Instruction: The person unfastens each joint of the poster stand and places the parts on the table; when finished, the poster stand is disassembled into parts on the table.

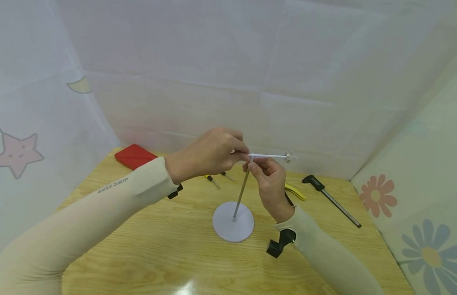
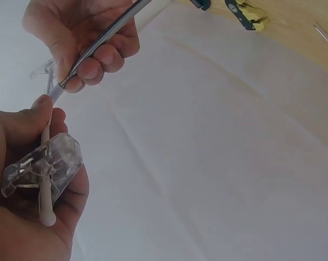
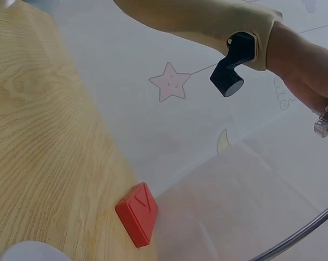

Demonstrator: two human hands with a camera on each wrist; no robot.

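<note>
left fingers (image 1: 239, 145) round slim white crossbar (image 1: 270, 155) with clear clips (image 2: 66, 155), right fingers (image 2: 108, 57) round its silvery pole (image 1: 242, 190)

Pretty sure this is a makeshift workbench in a screened-off corner, not a proper workshop. It's just one light wood-grain table (image 1: 158, 250), and the pale sheet (image 1: 213, 53) along the far side has big fold creases in it, like a hung backdrop. The prints are nursery-ish, lol: a smiley pink star (image 1: 18, 155) and a yellow moon (image 1: 80, 85) on the left, an orange flower (image 1: 376, 195) and a blue flower (image 1: 431, 256) on the right. The workbench bit comes from the tools: small screwdriver (image 1: 212, 180) mid-table, yellow-handled tool (image 1: 295, 191) and a caliper-like tool (image 1: 337, 204) to the right. Can't tell if it's in a home or a studio.
</note>
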